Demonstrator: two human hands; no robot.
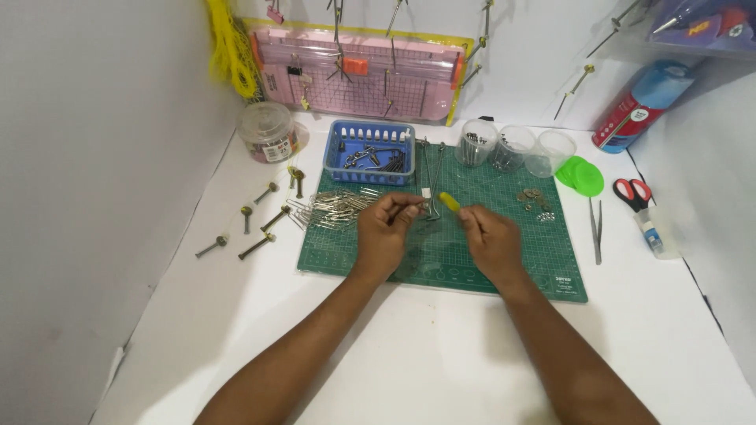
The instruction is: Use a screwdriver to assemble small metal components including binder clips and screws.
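Both hands over green cutting mat (551, 267). Left hand (383, 230) pinches small metal piece; right hand (490, 238) grips yellow-handled tool (450, 201). Pile of metal clips (335, 208) just left.

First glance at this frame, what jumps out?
The two hands meet mid-frame over the green cutting mat: the right hand pinches a small yellow-handled tool, the left hand a thin metal piece. Just left of them lies a pile of metal clips, with a blue basket of hardware behind and a pink paper trimmer against the wall.
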